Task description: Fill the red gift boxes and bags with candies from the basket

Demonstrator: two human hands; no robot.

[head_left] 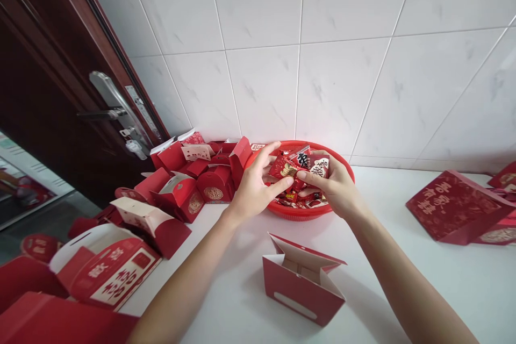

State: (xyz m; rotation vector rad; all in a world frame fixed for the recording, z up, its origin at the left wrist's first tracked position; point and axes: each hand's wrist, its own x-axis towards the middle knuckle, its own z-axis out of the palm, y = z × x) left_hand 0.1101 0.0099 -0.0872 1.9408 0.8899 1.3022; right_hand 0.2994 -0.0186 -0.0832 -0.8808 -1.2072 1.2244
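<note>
Over the red plastic basket [300, 217] my left hand [255, 185] pinches a shiny red candy packet [281, 168] between thumb and fingers. My right hand [337, 185] is closed on several wrapped candies, among them a red packet with a white label [320, 166]; its thumb also touches the left hand's packet. A packet with a large black character [303, 159] shows between both hands. More wrapped candies [291, 196] lie in the basket below. In front of it, an open red paper box [302, 291] stands upright on the white table, its top flaps apart.
Many red gift boxes [121, 269] crowd the table's left side, several with open tops. At the right lie a dark red box with gold writing [455, 207] and others. White tiles [262, 91] back the table; a dark door with a metal handle [115, 110] stands at the left.
</note>
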